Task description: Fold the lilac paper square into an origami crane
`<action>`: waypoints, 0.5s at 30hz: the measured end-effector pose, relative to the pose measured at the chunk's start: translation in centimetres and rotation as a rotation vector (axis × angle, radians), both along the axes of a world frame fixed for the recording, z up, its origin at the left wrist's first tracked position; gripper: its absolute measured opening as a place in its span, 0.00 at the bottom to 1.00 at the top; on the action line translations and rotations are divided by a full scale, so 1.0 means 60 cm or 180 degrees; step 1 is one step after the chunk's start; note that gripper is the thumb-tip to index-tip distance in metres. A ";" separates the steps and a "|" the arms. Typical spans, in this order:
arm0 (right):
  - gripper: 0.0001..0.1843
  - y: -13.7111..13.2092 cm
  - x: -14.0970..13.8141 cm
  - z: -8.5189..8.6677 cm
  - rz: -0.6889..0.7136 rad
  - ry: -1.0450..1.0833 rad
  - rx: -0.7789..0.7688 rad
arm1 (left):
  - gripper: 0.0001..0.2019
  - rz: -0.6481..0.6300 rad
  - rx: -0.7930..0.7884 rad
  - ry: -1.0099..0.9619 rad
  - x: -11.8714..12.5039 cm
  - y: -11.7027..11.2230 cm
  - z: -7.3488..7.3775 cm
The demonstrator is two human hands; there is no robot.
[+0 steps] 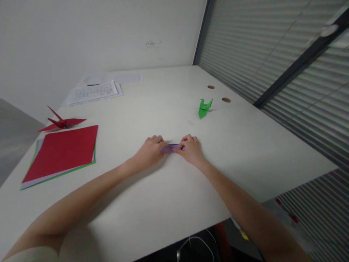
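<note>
A small folded piece of purple paper (170, 148) lies at the middle of the white table (152, 203), between my two hands. My left hand (153, 149) grips its left end, fingers curled and thumb against the near edge. At the other end, my right hand (190, 147) pinches the paper between thumb and fingers. Much of the paper is covered by the fingers, so its full folded shape cannot be made out.
A green origami crane (204, 108) stands beyond my right hand. To the left are a red origami crane (63, 123) and stacked coloured sheets (64, 151), red on top. Written papers (94, 92) lie at the back left. Two round holes (226, 100) pierce the table near the blinds.
</note>
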State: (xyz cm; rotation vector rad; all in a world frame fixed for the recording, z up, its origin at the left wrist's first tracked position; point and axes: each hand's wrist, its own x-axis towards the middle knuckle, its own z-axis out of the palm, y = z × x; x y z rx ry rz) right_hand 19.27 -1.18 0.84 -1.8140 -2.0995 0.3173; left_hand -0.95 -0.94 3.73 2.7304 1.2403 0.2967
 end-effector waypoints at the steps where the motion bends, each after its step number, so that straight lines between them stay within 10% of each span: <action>1: 0.16 0.000 0.000 -0.001 -0.0005 -0.0004 0.0000 | 0.10 -0.0144 0.0154 0.0060 0.009 -0.015 -0.002; 15: 0.26 -0.005 0.004 -0.004 -0.0094 -0.0235 0.0311 | 0.14 -0.0268 0.0531 0.0496 0.039 -0.069 -0.037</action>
